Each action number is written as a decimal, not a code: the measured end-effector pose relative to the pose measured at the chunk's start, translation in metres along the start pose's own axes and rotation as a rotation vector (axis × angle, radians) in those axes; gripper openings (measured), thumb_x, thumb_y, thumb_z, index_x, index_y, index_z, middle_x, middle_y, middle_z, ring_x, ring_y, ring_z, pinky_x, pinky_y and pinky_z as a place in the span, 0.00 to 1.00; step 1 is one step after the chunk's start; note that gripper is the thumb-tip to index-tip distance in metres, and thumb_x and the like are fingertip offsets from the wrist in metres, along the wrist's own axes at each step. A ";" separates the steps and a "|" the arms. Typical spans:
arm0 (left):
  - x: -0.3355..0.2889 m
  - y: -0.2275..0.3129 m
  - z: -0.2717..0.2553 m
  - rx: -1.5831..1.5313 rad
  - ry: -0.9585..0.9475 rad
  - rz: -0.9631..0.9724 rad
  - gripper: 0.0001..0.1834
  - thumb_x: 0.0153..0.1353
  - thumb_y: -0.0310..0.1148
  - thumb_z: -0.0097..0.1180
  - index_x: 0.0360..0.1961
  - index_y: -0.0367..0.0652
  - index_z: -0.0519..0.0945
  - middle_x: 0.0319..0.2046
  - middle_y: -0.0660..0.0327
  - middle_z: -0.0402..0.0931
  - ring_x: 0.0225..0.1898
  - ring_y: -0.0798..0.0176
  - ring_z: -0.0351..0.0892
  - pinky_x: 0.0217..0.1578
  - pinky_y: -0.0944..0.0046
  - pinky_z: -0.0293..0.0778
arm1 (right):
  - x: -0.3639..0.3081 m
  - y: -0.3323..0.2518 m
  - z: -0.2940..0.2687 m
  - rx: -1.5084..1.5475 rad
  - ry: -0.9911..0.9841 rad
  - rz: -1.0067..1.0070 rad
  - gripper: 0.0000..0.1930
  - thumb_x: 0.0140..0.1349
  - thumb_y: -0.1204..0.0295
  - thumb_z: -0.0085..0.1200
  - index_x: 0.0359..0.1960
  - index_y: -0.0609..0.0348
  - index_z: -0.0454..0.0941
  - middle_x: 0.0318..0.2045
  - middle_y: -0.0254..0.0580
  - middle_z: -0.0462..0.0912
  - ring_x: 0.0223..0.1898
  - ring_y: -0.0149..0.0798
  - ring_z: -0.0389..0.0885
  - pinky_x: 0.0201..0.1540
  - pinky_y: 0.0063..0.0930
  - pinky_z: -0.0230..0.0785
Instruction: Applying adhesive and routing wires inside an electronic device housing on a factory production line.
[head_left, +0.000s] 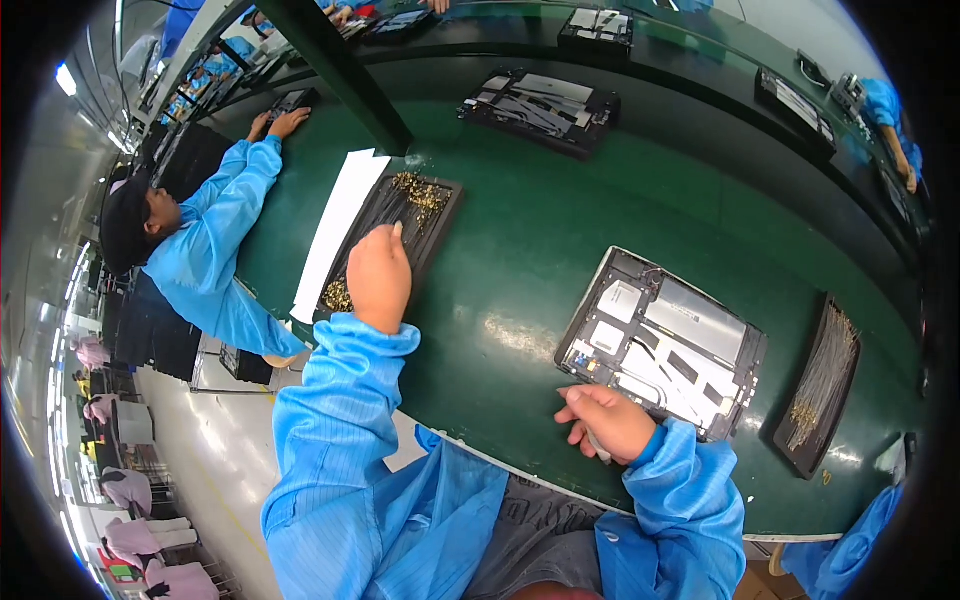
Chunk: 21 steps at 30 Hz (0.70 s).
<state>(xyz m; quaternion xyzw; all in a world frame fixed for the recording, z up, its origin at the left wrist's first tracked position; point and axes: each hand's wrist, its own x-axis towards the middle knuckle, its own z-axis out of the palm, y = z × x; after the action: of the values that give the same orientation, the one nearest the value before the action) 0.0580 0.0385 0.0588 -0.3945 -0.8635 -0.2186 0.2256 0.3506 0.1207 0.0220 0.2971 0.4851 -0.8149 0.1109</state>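
Note:
My left hand [380, 275] reaches over a black tray [441, 232] of thin dark cables with gold-coloured ends [420, 200]. Its fingers are closed and bent down toward the cables; whatever they pinch is hidden. A pale cover shows on one fingertip. My right hand [610, 425] hovers at the near left edge of an opened tablet-like device [690, 316], its fingers loosely curled and apart, with no held thing visible. Something pale, perhaps a finger cover, shows by its lower fingers. Silver plates, white labels and dark cables lie inside the device's black casing.
White sheets [337, 235] lie beside the left tray. Another black tray of grey cables [826, 385] stands at right. More opened devices [545, 108] rest along the dark far strip, behind a green post [335, 70]. A co-worker in blue [215, 225] works at left.

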 end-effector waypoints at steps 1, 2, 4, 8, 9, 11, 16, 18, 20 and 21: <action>-0.004 -0.015 0.004 0.091 -0.046 0.065 0.10 0.51 0.31 0.45 0.19 0.36 0.72 0.18 0.48 0.70 0.23 0.45 0.68 0.25 0.51 0.63 | -0.005 0.002 0.001 0.044 0.010 -0.012 0.23 0.57 0.56 0.38 0.45 0.63 0.63 0.32 0.37 0.72 0.18 0.25 0.65 0.20 0.17 0.61; -0.003 -0.021 0.008 0.142 -0.172 0.011 0.10 0.50 0.31 0.46 0.19 0.36 0.72 0.16 0.47 0.69 0.23 0.44 0.68 0.25 0.50 0.62 | -0.005 -0.002 0.001 0.045 0.035 -0.021 0.22 0.57 0.57 0.38 0.45 0.64 0.63 0.32 0.38 0.72 0.17 0.25 0.65 0.20 0.18 0.61; -0.010 -0.025 0.009 0.084 -0.098 0.002 0.10 0.50 0.31 0.46 0.19 0.35 0.72 0.16 0.47 0.69 0.22 0.44 0.68 0.25 0.50 0.62 | -0.007 0.001 0.002 0.041 0.047 -0.023 0.23 0.57 0.57 0.38 0.45 0.64 0.63 0.32 0.38 0.72 0.18 0.25 0.65 0.20 0.18 0.61; -0.001 0.012 -0.013 -0.090 -0.037 0.039 0.09 0.50 0.30 0.47 0.20 0.34 0.72 0.18 0.46 0.69 0.24 0.45 0.68 0.26 0.53 0.63 | -0.009 -0.003 0.003 0.043 0.120 -0.024 0.22 0.57 0.59 0.40 0.46 0.64 0.63 0.30 0.38 0.73 0.20 0.25 0.65 0.20 0.17 0.61; -0.002 0.024 -0.022 -0.128 -0.090 0.095 0.08 0.50 0.29 0.47 0.23 0.33 0.72 0.20 0.46 0.69 0.26 0.46 0.69 0.28 0.56 0.64 | -0.014 -0.006 0.004 0.041 0.118 -0.023 0.22 0.57 0.59 0.40 0.46 0.64 0.63 0.30 0.38 0.73 0.20 0.25 0.65 0.20 0.17 0.61; -0.017 0.046 -0.038 -0.263 -0.108 0.373 0.05 0.48 0.27 0.50 0.24 0.35 0.71 0.23 0.50 0.69 0.26 0.49 0.67 0.29 0.58 0.64 | -0.028 -0.014 0.007 0.055 0.188 -0.114 0.22 0.56 0.61 0.42 0.47 0.65 0.62 0.32 0.39 0.74 0.25 0.29 0.70 0.25 0.21 0.65; -0.054 0.093 -0.070 -0.509 -0.388 0.740 0.10 0.39 0.23 0.55 0.26 0.39 0.70 0.27 0.57 0.68 0.29 0.54 0.69 0.30 0.60 0.66 | -0.052 -0.022 0.010 -0.292 0.515 -0.544 0.18 0.55 0.64 0.44 0.42 0.64 0.67 0.31 0.43 0.76 0.32 0.35 0.74 0.35 0.25 0.66; -0.062 0.100 -0.072 -0.555 -0.452 0.777 0.12 0.37 0.24 0.57 0.27 0.41 0.71 0.28 0.57 0.69 0.31 0.55 0.70 0.30 0.62 0.67 | -0.058 -0.021 0.007 -0.413 0.433 -0.406 0.13 0.54 0.63 0.45 0.33 0.60 0.74 0.25 0.45 0.76 0.30 0.36 0.75 0.35 0.24 0.66; -0.067 0.097 -0.071 -0.556 -0.465 0.783 0.13 0.36 0.24 0.57 0.27 0.41 0.71 0.29 0.57 0.69 0.30 0.56 0.70 0.30 0.62 0.67 | -0.066 -0.026 0.006 -0.463 0.327 -0.317 0.13 0.54 0.63 0.44 0.32 0.59 0.74 0.24 0.45 0.76 0.29 0.37 0.75 0.33 0.24 0.65; -0.071 0.096 -0.071 -0.539 -0.477 0.791 0.14 0.36 0.24 0.58 0.28 0.42 0.71 0.29 0.57 0.69 0.30 0.56 0.70 0.29 0.62 0.68 | -0.070 -0.023 0.005 -0.501 0.206 -0.242 0.13 0.55 0.62 0.44 0.31 0.59 0.74 0.23 0.44 0.76 0.28 0.37 0.75 0.32 0.25 0.65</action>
<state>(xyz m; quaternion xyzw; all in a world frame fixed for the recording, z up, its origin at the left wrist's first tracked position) 0.1893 0.0147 0.0950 -0.7726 -0.5894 -0.2350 -0.0209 0.3941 0.1207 0.0824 0.2815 0.7117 -0.6427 0.0328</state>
